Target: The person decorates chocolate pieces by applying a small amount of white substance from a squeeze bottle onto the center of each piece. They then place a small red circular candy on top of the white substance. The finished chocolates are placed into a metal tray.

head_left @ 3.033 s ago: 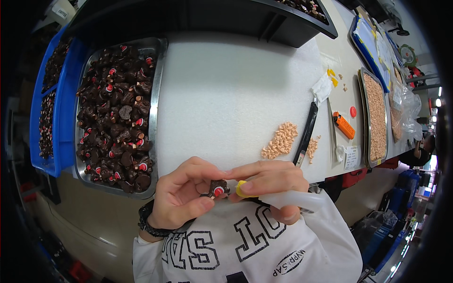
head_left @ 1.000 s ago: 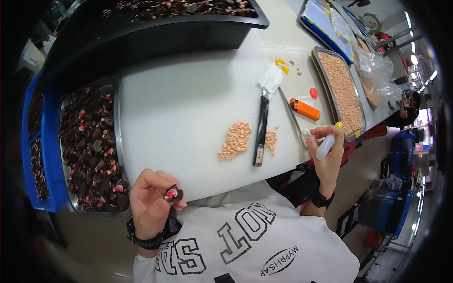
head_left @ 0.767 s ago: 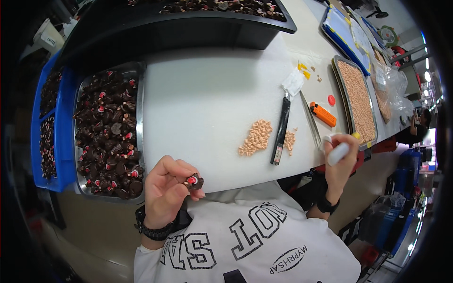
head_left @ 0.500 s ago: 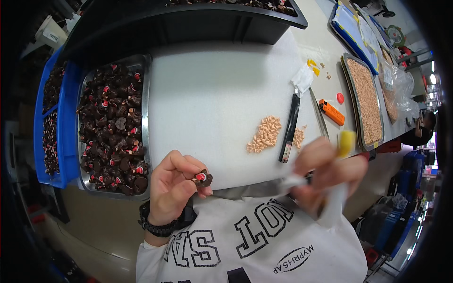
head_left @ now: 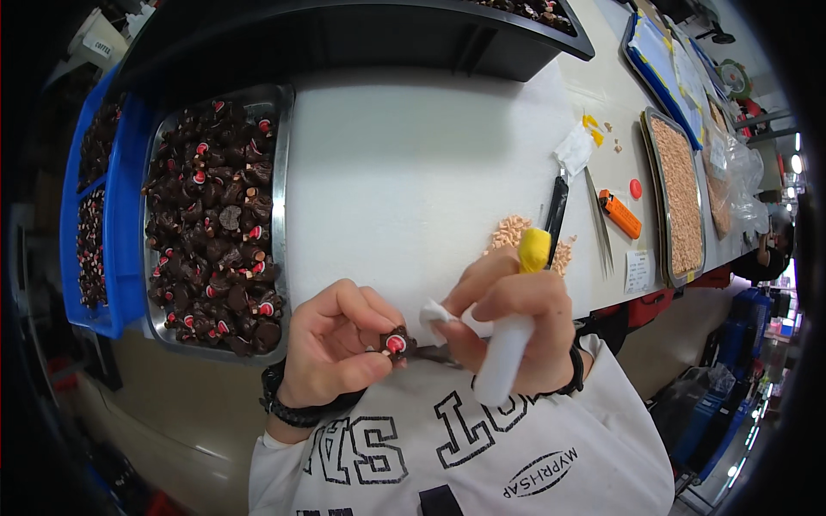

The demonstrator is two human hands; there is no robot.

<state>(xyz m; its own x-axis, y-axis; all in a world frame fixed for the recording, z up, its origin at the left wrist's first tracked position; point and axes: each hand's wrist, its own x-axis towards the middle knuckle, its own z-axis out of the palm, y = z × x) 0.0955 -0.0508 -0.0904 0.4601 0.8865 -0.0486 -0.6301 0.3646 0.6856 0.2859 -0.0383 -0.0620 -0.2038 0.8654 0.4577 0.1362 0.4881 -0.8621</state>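
Between the thumb and fingertips of my left hand (head_left: 331,357) is a small dark brown figurine (head_left: 395,345) with a red and white round detail. My right hand (head_left: 538,301) is closed round a white bottle (head_left: 505,365) with a yellow top (head_left: 534,249). Its fingertips also pinch a crumpled white tissue (head_left: 435,320), just right of the figurine and apart from it. Beyond the right hand, a pile of small beige pieces (head_left: 511,230) lies on the white work surface (head_left: 387,181), partly hidden by that hand.
At left, a metal tray (head_left: 281,189) holds many similar figurines, beside a blue divided bin (head_left: 127,232). A black bin (head_left: 344,47) stands at the back. Rightward lie a black-handled tool (head_left: 558,206), tweezers (head_left: 599,219), an orange lighter (head_left: 621,215) and a tray of beige pieces (head_left: 676,198).
My right hand has come leftward with the bottle and tissue, close to my left hand. The figurine has moved slightly right and turned its red detail more toward view. The view has shifted a little.
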